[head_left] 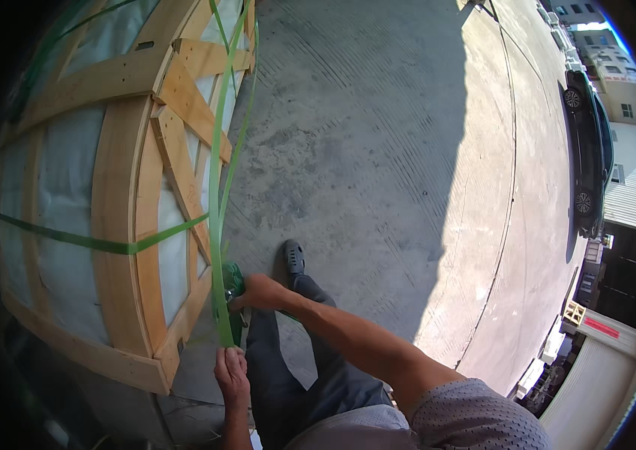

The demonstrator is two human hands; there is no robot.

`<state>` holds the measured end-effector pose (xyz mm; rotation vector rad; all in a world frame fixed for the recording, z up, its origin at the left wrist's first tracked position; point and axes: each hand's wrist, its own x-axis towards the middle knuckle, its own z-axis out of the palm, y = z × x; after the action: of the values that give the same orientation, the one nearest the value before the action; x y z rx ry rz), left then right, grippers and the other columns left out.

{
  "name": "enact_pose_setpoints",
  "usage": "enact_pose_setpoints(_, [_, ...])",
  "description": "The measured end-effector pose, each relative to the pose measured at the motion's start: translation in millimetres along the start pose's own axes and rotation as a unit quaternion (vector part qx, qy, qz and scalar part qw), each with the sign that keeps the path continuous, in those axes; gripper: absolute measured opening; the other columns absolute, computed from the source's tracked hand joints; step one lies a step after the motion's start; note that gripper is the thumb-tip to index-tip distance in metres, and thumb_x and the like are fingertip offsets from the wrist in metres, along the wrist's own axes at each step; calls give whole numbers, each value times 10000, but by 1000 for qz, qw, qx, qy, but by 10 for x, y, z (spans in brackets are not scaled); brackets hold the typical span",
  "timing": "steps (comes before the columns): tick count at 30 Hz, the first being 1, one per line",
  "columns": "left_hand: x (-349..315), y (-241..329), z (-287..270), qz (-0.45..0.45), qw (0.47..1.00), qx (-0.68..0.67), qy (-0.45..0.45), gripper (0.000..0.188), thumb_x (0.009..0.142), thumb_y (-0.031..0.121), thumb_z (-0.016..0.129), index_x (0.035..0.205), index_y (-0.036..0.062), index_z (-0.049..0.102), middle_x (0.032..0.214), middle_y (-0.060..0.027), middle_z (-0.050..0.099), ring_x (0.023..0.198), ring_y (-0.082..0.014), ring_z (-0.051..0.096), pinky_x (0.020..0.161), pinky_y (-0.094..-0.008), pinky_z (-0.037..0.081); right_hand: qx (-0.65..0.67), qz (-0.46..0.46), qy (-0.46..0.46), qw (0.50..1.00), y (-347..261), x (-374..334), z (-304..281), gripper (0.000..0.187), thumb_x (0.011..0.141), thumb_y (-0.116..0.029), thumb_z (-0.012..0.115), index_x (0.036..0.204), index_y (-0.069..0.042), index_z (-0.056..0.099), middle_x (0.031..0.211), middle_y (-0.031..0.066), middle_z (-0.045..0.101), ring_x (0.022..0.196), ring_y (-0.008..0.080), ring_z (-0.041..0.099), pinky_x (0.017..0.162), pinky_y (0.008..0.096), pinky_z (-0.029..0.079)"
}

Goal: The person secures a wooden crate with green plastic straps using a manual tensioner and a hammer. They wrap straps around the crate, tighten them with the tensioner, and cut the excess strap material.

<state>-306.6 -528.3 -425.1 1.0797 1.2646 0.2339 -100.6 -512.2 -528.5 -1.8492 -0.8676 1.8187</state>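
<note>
A wooden crate [119,180] with pale wrapping between its boards stands at my left. Green strapping [219,187] runs down along its right side towards me. My left hand [233,369] is closed on the lower end of this strap, fingers pinched together. Just above it, my right hand [259,291] is wrapped round a green strapping tool [234,279] that sits beside the strap. My fingers and the strap hide part of the tool. A second green band [108,244] crosses the crate's face horizontally.
Diagonal boards [183,172] brace the crate's side. Grooved concrete [348,150] lies to my right, shaded near me and sunlit farther off. My shoe [294,257] is close to the crate. A dark car [586,157] and buildings [629,172] are at the far right.
</note>
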Motion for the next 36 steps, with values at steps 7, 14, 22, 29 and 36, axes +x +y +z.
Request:
enact_pose_setpoints(7, [367, -100, -344, 33, 975, 210, 61, 314, 990, 284, 424, 819, 27, 481, 603, -12, 405, 548, -82, 400, 496, -264, 354, -26, 24, -16, 999, -214, 100, -52, 425, 694, -362, 735, 912, -3, 679, 759, 126, 663, 698, 216, 639, 661, 346, 475])
enact_pose_setpoints(14, [82, 36, -99, -114, 985, -69, -107, 324, 994, 327, 412, 815, 66, 482, 530, 19, 351, 423, -61, 310, 399, -245, 251, 16, -68, 25, 997, -275, 264, 80, 392, 694, -349, 714, 850, 8, 672, 695, 130, 640, 611, 231, 627, 588, 351, 484])
enact_pose_setpoints(22, [-432, -330, -245, -19, 982, 165, 86, 275, 967, 233, 476, 787, 26, 496, 568, -34, 462, 505, -115, 456, 472, -297, 369, 23, -57, 7, 998, -299, -1, 715, 384, 734, -349, 685, 970, -48, 656, 872, 157, 661, 826, 303, 638, 747, 370, 488])
enact_pose_setpoints(29, [-404, -392, -493, 141, 924, 334, 121, 172, 941, 141, 494, 814, 26, 480, 606, -195, 500, 576, -404, 526, 488, -427, 381, -7, -49, 12, 999, -227, -29, 1265, 467, 713, -360, 723, 974, 11, 616, 855, 195, 653, 811, 339, 640, 737, 390, 494])
enact_pose_setpoints(36, [-213, -399, -729, 124, 892, 396, 179, 142, 924, 129, 511, 814, 41, 489, 633, -191, 543, 592, -397, 562, 483, -454, 403, -41, 3, 66, 997, -300, -151, 1295, 517, 688, -362, 740, 932, 58, 564, 840, 265, 634, 838, 407, 625, 749, 454, 498])
